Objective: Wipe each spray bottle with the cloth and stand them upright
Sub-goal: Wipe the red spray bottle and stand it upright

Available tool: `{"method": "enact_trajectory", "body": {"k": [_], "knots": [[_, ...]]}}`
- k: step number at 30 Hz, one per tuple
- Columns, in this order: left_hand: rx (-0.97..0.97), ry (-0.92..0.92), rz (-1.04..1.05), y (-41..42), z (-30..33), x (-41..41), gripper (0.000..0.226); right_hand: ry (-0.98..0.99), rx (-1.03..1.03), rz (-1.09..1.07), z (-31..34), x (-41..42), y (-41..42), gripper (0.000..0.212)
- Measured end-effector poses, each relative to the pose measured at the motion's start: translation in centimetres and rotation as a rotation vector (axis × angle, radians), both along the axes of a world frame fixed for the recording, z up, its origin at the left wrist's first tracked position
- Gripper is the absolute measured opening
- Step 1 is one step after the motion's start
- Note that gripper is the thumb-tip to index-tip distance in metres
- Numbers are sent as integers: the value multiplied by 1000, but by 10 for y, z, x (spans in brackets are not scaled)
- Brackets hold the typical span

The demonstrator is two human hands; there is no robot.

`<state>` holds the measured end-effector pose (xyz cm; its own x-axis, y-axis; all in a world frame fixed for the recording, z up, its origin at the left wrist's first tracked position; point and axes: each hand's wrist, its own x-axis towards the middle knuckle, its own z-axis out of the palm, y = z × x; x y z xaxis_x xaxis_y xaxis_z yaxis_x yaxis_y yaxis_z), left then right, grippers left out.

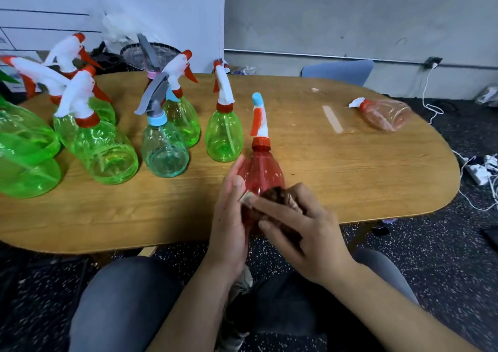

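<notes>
A red spray bottle [262,167] with a white, red and blue trigger head stands at the near edge of the wooden table [350,168]. My left hand [229,217] holds its left side, thumb against the bottle. My right hand [299,227] presses a dark brown cloth [277,192] against the bottle's lower front. Several green and teal spray bottles stand upright on the left, among them a green bottle [224,133] and a teal bottle [164,147]. A pale pink spray bottle [385,113] lies on its side at the far right.
A blue chair [339,71] stands behind the table. White cables and a power strip [479,168] lie on the dark speckled floor to the right. A flat pale strip [332,118] lies on the tabletop. My knees are under the table's near edge.
</notes>
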<state>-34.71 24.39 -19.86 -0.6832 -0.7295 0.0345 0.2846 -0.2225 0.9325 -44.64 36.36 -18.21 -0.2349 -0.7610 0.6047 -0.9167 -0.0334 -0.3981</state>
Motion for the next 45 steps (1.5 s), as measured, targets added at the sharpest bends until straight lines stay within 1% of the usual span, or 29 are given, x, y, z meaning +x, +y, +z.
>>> {"method": "enact_trajectory", "body": {"k": [2,4,9,11,14,18,20,23,27,29,32,37,39,40,42,43,45], "knots": [[-5,1,0,-1,0,1,58,73,2,72,-4,-1,4,33],[-10,5,10,-2,-1,1,56,44,2,36,-2,-3,0,34],[-50,-17,28,0,1,-1,51,-273,-25,-168,22,-14,-27,32],[-65,-19,19,0,0,-1,48,-322,-8,-195,24,-15,-32,35],[-58,-8,19,-3,-7,-1,52,-262,7,-166,15,-8,-24,39],[-47,-5,9,-5,-8,-4,53,-73,-10,-48,0,-5,-5,37],[-58,-9,7,-5,-7,-6,54,-27,-13,-32,-3,-6,-1,36],[-61,-2,19,-4,-4,-8,53,-90,-34,-66,6,-11,-7,36],[-68,22,-32,-1,0,-7,53,-270,-28,-236,27,-21,-29,37],[-51,34,-45,-1,-1,-6,51,-302,-35,-269,28,-20,-34,38],[-30,25,-19,-4,-2,-4,52,-234,-27,-201,19,-7,-26,39],[-6,14,-8,-5,0,1,54,43,-7,-44,0,-1,0,38],[-2,16,-10,-4,2,1,54,105,14,9,-2,-3,5,37],[-1,19,-12,-3,2,1,54,84,15,13,-1,-4,7,37],[1,26,-13,-1,4,0,54,-68,-27,-56,2,-6,5,37],[1,33,-13,1,5,-2,54,-178,-79,-122,5,-6,3,35],[21,41,-4,3,8,-4,57,-488,-200,-215,6,-6,-6,27]]}}
